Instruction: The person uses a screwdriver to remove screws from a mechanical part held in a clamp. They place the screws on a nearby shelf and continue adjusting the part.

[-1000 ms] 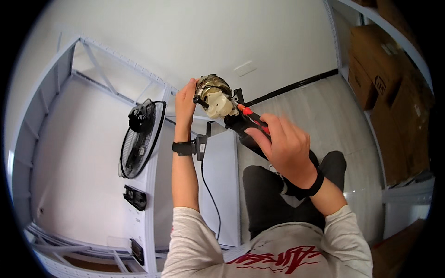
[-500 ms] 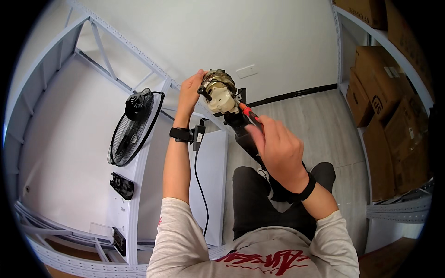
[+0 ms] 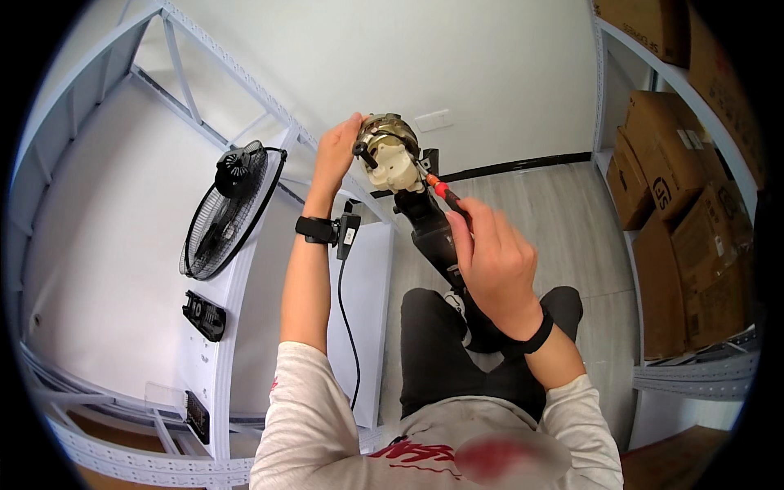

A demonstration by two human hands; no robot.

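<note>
Ahead of me stands a fan motor [image 3: 395, 167] with a cream gear housing and a metal back, on top of a black stand [image 3: 434, 238]. My left hand [image 3: 336, 153] is closed around the motor's far left side, its fingertips partly hidden behind it. My right hand [image 3: 498, 260] grips a red and black screwdriver [image 3: 445, 193]. The screwdriver's tip reaches the right side of the cream housing, by a small bracket; the exact contact point is too small to make out.
To the left, a white shelf holds a black fan grille with blades [image 3: 230, 214], a black plastic part [image 3: 204, 316] and a dark panel [image 3: 197, 416]. A cable [image 3: 349, 327] hangs from my left wrist device. Cardboard boxes [image 3: 682, 155] fill the right rack.
My view has shifted slightly, moving the shelf items a little down-left or up in the picture. The right hand's grip on the screwdriver has turned a little; the tip stays at the housing.
</note>
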